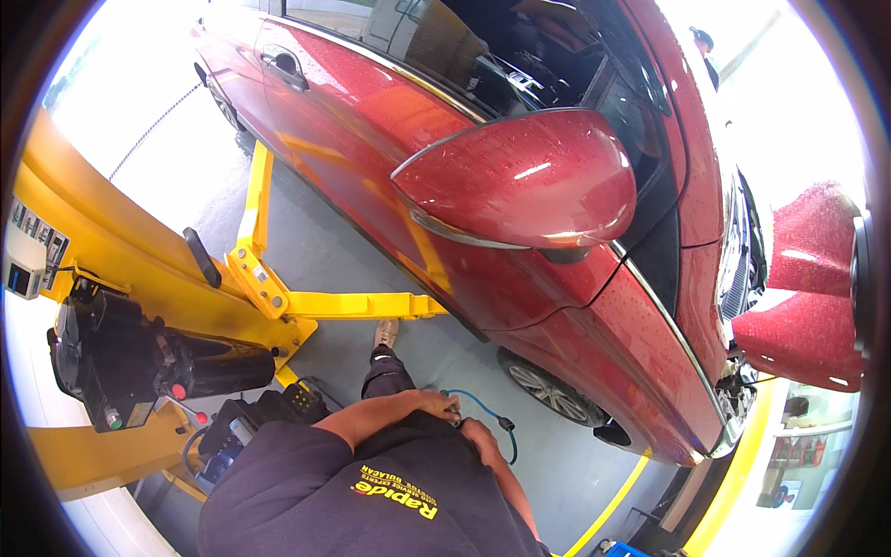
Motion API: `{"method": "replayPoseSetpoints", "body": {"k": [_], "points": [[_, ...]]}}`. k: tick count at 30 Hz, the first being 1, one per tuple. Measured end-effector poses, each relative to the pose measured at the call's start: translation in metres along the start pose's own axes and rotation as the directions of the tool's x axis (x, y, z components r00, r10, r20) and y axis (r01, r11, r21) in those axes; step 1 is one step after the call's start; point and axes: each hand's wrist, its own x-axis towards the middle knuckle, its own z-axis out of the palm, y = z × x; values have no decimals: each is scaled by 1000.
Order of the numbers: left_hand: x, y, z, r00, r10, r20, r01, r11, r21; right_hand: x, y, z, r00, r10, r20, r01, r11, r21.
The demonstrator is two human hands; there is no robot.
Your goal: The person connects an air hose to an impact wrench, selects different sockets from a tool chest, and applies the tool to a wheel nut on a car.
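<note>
My left hand (434, 403) reaches in from the left in front of my dark shirt, fingers closed on the small end fitting (455, 417) of a thin blue hose (483, 405). My right hand (475, 433) is just below and to the right, closed on the same end, whose exact shape is too small to make out. The hose loops out rightward past a dark connector (506, 424). My shoe (386, 332) stands on the grey floor beside a yellow lift arm (353, 304).
A red car (353, 139) with a large side mirror (515, 181) fills the upper right, its front wheel (548, 390) below. A yellow lift post (111, 213) with a black power unit (125, 357) stands left. A person (705, 51) is at the far upper right.
</note>
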Motion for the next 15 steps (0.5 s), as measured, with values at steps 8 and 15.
{"method": "replayPoseSetpoints", "body": {"k": [8, 15], "points": [[7, 17, -12, 991, 121, -60, -127, 985, -113, 9, 37, 27, 992, 21, -124, -11, 996, 87], [-31, 60, -50, 807, -266, -527, 509, 766, 393, -26, -16, -32, 904, 425, 34, -420, 874, 242]]}}
